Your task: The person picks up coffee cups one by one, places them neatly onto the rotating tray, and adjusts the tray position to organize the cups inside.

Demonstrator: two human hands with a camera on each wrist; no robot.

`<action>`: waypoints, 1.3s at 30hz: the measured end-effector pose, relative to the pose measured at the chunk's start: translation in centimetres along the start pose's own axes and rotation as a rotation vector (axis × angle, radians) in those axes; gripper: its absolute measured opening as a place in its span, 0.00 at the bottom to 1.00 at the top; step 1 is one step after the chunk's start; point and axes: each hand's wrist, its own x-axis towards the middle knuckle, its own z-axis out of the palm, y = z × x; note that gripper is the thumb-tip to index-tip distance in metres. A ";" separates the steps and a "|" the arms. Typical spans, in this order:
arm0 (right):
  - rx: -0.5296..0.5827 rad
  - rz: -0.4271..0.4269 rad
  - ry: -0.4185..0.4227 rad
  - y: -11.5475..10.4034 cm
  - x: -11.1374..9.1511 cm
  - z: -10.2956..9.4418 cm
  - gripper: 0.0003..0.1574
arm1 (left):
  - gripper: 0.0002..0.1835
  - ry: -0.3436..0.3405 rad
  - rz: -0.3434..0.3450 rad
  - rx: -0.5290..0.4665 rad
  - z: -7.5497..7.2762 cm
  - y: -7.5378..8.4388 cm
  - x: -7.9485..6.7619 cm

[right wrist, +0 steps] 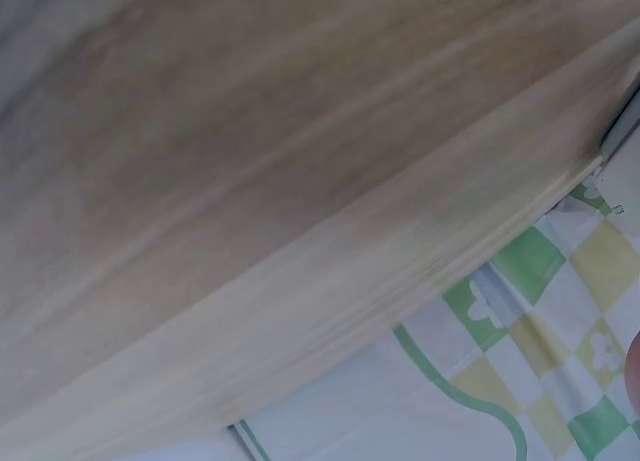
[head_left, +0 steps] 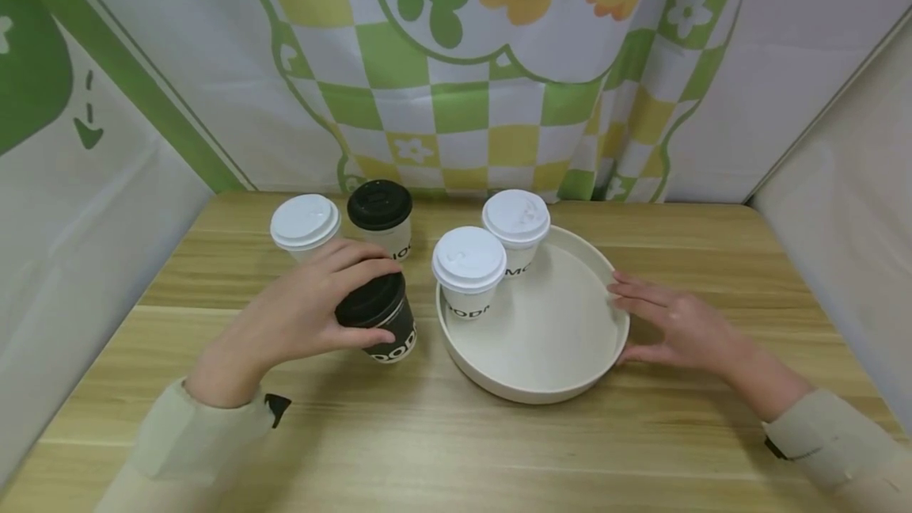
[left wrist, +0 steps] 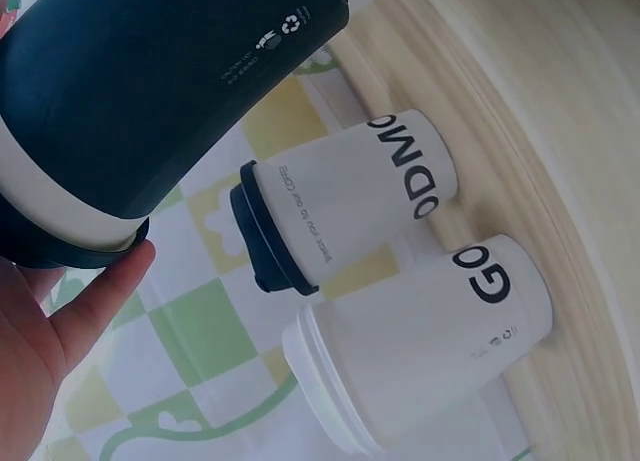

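My left hand (head_left: 313, 311) grips a black paper coffee cup (head_left: 396, 331) from above, with fingers and thumb round its black lid (left wrist: 60, 246). In the left wrist view, this cup leans compared with the two behind it. My right hand (head_left: 680, 331) touches the right rim of a round cream tray (head_left: 563, 331), its fingers fairly straight at the edge. On the tray's left side stand two white cups with white lids, a nearer cup (head_left: 470, 267) and a farther cup (head_left: 518, 228).
Behind my left hand stand a white cup with a black lid (head_left: 385, 216) and a white cup with a white lid (head_left: 305, 224). The wooden table (head_left: 456, 457) meets a checked, flowered cloth (head_left: 463, 109) at the back, with pale walls on both sides.
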 end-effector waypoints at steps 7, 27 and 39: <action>0.007 -0.002 0.004 -0.1 0.0 0.1 0.48 | 0.37 0.001 0.031 0.000 0.0 0.7 0.6; 0.012 -0.020 0.021 -0.1 0.1 0.2 0.47 | 0.38 0.017 0.163 -0.009 -0.3 3.6 3.2; 0.033 0.009 0.025 -0.3 0.0 0.2 0.47 | 0.38 0.047 0.236 -0.045 0.5 5.4 5.6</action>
